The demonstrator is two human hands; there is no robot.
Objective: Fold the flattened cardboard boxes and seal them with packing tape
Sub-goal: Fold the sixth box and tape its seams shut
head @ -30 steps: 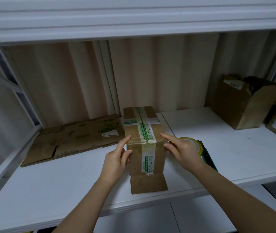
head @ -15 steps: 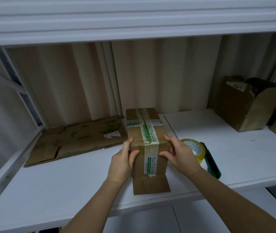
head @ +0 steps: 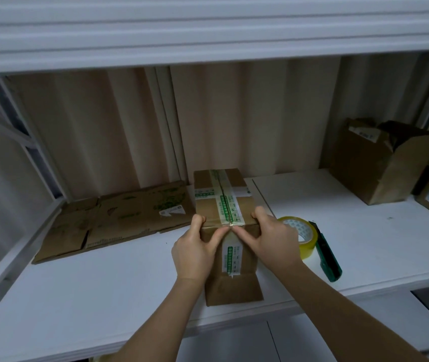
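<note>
A: We are standing at a white shelf [head: 338,231] under another shelf board, beige corrugated panels behind. The taped cardboard box [head: 227,218] is sitting upright near the front edge, between the flattened cardboard [head: 114,220] on our left and the yellow packing tape roll [head: 303,237] just beside it on our right.

B: We are judging it light and probably empty, with stiff walls but soft corners. The glossy tape strip looks slippery, so we are taking it by the bare cardboard at the upper front corners.

A: Our left hand [head: 195,250] is gripping the left corner, fingers curled over the top edge. Our right hand [head: 270,239] is gripping the right corner likewise.

B: Both thumbs are pressing inward, nearly meeting where the tape is bending over the front edge. Both forearms are reaching in from below, converging.
</note>
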